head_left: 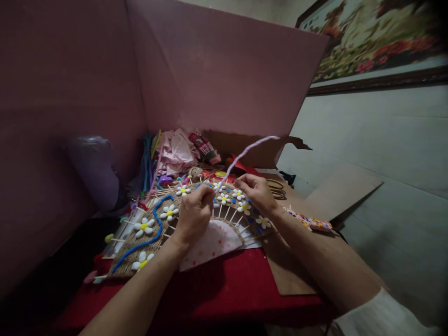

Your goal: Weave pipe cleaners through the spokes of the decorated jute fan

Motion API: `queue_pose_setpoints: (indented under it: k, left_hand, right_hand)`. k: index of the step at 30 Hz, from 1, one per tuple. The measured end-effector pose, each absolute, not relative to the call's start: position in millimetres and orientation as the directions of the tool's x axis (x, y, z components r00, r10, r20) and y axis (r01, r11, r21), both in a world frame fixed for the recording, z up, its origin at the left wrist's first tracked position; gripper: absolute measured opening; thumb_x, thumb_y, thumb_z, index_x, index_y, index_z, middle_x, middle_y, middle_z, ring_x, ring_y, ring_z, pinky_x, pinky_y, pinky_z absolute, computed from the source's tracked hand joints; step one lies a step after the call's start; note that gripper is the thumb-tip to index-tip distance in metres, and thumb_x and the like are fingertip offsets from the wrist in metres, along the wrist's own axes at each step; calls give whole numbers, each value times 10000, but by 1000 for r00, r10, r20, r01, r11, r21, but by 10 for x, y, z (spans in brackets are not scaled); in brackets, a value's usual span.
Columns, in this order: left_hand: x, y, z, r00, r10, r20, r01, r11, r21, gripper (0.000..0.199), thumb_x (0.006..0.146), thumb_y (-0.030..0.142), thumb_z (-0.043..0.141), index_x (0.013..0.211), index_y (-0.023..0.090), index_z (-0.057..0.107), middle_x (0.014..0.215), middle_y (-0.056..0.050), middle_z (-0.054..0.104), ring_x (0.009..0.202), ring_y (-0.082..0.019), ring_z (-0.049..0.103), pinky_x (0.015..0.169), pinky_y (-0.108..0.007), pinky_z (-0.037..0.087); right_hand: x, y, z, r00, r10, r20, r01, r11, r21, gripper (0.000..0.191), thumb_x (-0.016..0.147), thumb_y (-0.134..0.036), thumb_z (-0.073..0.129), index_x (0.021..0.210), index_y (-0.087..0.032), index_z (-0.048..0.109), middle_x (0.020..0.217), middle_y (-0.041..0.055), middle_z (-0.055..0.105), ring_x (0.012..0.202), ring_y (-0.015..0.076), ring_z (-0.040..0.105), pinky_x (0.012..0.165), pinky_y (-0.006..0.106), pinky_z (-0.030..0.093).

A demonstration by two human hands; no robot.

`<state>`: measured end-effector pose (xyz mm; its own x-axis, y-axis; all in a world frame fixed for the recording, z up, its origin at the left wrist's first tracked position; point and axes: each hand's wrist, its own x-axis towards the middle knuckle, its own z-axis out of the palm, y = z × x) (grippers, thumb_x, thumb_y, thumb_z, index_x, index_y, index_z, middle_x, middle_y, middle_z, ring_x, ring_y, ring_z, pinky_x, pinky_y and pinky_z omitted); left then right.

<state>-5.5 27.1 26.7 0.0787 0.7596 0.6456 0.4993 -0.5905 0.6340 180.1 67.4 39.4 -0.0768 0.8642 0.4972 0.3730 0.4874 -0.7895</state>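
My left hand [194, 212] is closed around the lower end of a lilac pipe cleaner [247, 150], which rises in a loose wave to the upper right. My right hand [258, 192] has its fingertips pinched together just right of the pipe cleaner; whatever is between them is hidden. Beneath both hands lies a fan-shaped craft [140, 249] of twine wrapped over thin sticks. White flowers [144, 227] with yellow middles and several blue dots decorate it. A blue pipe cleaner [159, 228] curves along its left part. Dotted paper [217, 240] fills the inner half circle.
The red tabletop [224, 284] carries cardboard [292, 275] at the right. Behind the fan are crumpled pink paper [178, 151], a twine ball [195, 174] and blue pipe cleaners [146, 163]. A tall pink panel [224, 70] stands at the back.
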Motion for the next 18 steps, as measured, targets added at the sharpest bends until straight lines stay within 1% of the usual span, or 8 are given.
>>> queue_pose_setpoints:
  k: [2, 4, 7, 9, 12, 14, 16, 18]
  left_hand:
    - [16, 242, 255, 182, 814, 551, 257, -580, 773, 154, 825, 213, 504, 682, 174, 547, 565, 27, 504, 526, -110, 450, 530, -229, 349]
    - [90, 215, 241, 263, 839, 476, 130, -520, 844, 174, 811, 245, 532, 659, 165, 552, 546, 32, 500, 509, -96, 436, 514, -218, 348]
    - [156, 196, 229, 293, 876, 382, 74, -419, 905, 207, 793, 251, 550, 613, 151, 553, 530, 28, 516, 501, -85, 439, 512, -212, 352]
    - [163, 198, 229, 297, 903, 310, 52, -339, 939, 154, 760, 230, 577, 633, 143, 583, 551, 17, 552, 516, -85, 466, 519, -209, 364]
    - [157, 202, 231, 319, 927, 199, 21, -217, 976, 58, 704, 188, 609, 691, 135, 632, 591, 4, 597, 532, -86, 498, 522, -206, 378]
    - [162, 195, 229, 320, 935, 149, 13, -162, 987, 44, 675, 167, 620, 694, 135, 644, 591, 3, 603, 530, -85, 502, 512, -201, 376]
    - [174, 181, 224, 319, 939, 131, -8, -135, 991, 46, 659, 160, 624, 691, 135, 648, 593, 2, 604, 530, -84, 504, 496, -193, 366]
    - [183, 167, 219, 324, 937, 132, -51, -122, 991, 52, 662, 178, 625, 689, 138, 644, 585, 7, 593, 516, -77, 490, 468, -181, 344]
  right_hand:
    - [1723, 509, 316, -201, 833, 515, 172, 548, -819, 225, 732, -395, 653, 805, -182, 657, 747, 15, 628, 678, 140, 564, 646, 262, 448]
    - [1642, 395, 224, -201, 835, 513, 39, 530, -847, 258, 696, -416, 693, 823, -193, 665, 784, 16, 632, 676, 138, 575, 642, 261, 463]
    - [1577, 327, 119, -63, 862, 504, -15, 504, -864, 295, 746, -462, 639, 681, -175, 656, 618, -8, 573, 545, 101, 515, 517, 216, 414]
    - [1587, 330, 88, 8, 862, 507, -14, 507, -862, 333, 766, -469, 619, 631, -166, 634, 544, -22, 531, 483, 84, 466, 462, 201, 371]
    - [1656, 356, 81, 119, 850, 513, -55, 522, -851, 329, 788, -459, 603, 643, -164, 603, 507, -32, 521, 434, 73, 436, 424, 193, 347]
    - [1704, 367, 80, 182, 849, 495, -107, 518, -849, 312, 800, -449, 594, 671, -166, 587, 493, -36, 527, 404, 70, 427, 397, 189, 331]
    - [1732, 367, 73, 176, 858, 482, -147, 507, -849, 296, 801, -443, 597, 695, -167, 582, 500, -35, 537, 390, 68, 425, 383, 187, 319]
    - [1736, 357, 63, 102, 872, 479, -149, 489, -859, 290, 795, -438, 607, 695, -167, 582, 515, -35, 531, 397, 65, 422, 387, 189, 312]
